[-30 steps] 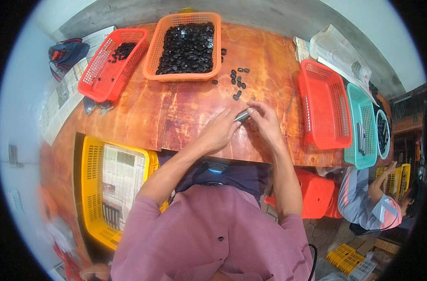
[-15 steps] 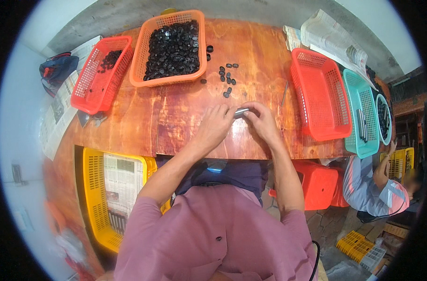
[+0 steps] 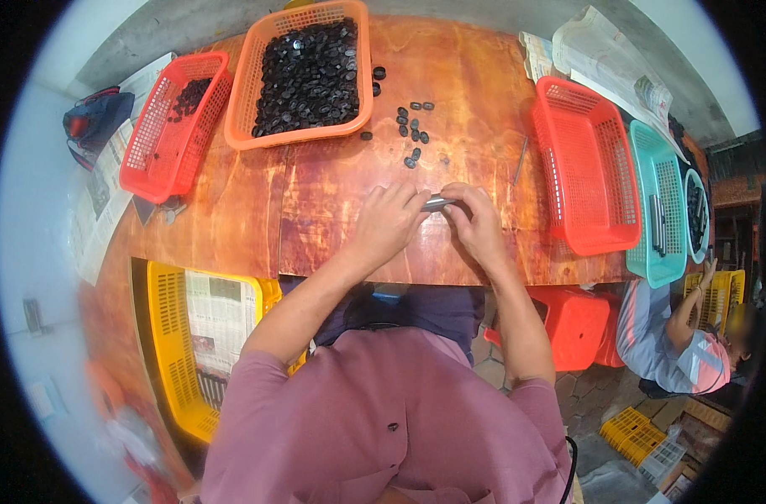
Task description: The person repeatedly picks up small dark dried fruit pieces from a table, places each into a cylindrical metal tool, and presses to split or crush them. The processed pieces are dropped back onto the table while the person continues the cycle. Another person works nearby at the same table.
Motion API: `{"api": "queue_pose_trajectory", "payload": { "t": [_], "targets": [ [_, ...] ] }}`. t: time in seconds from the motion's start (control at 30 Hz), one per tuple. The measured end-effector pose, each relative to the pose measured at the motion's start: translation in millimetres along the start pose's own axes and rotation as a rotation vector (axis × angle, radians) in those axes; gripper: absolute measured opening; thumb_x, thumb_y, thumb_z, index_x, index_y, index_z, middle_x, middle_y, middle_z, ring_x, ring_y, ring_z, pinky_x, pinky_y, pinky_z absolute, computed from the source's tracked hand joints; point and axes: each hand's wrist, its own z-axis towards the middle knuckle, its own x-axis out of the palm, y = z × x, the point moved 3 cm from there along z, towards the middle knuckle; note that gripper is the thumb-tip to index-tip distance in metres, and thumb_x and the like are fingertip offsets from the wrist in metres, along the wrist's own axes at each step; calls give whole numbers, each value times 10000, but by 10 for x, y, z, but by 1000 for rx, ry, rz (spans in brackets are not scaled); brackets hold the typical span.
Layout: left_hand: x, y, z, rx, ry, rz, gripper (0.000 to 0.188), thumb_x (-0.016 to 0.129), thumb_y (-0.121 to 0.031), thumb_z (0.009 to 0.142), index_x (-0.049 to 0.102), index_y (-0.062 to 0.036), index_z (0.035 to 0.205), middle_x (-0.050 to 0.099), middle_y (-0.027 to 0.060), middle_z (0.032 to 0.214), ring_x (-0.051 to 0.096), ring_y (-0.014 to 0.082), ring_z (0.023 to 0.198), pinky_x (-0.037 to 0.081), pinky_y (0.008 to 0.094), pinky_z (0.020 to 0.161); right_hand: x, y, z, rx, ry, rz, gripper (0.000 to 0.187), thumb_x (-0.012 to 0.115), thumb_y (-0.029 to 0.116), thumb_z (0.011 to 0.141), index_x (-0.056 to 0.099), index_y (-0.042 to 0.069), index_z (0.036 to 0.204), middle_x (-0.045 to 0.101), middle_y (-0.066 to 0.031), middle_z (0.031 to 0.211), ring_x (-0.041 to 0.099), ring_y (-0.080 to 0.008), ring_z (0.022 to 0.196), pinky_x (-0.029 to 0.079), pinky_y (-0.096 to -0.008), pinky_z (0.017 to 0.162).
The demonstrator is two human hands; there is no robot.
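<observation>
Between my two hands, just above the wooden table (image 3: 332, 227), is a short silvery metal tube (image 3: 437, 202). My left hand (image 3: 389, 220) is closed round its left end. My right hand (image 3: 475, 220) pinches the right end with thumb and fingers. Anything small at the tube's ends is hidden by the fingertips. Beyond my hands lie several small black oval caps (image 3: 415, 134) in a loose group. A thin metal rod (image 3: 520, 161) rests on the table to the right of them.
An orange basket (image 3: 242, 109) full of black caps stands at the far left, beside a red basket (image 3: 152, 160) with a few. To the right are a red basket (image 3: 589, 168) and a green basket (image 3: 652, 160) holding metal tubes. A co-worker (image 3: 681, 336) sits at right.
The tube has turned nearly level and shows more of its length between my hands. Both hands keep hold of it. The view has shifted slightly.
</observation>
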Motion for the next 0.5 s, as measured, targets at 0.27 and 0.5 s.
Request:
{"api": "queue_pose_trajectory", "payload": {
  "t": [0.27, 0.5],
  "targets": [
    [-38, 4, 34, 50, 16, 19, 327, 770, -201, 860, 682, -84, 1153, 602, 69, 942, 617, 263, 879, 467, 386, 769, 179, -69, 696, 98, -104, -336, 271, 624, 224, 937, 695, -29, 869, 654, -221, 927, 623, -406, 939, 476, -506, 856],
    [-56, 64, 112, 52, 38, -71, 303, 769, -204, 862, 682, -76, 1122, 598, 86, 925, 610, 299, 883, 478, 412, 769, 393, -88, 675, 116, -181, -547, 135, 635, 170, 940, 635, 39, 973, 588, -176, 1029, 553, -374, 1018, 406, -507, 869]
  ]
}}
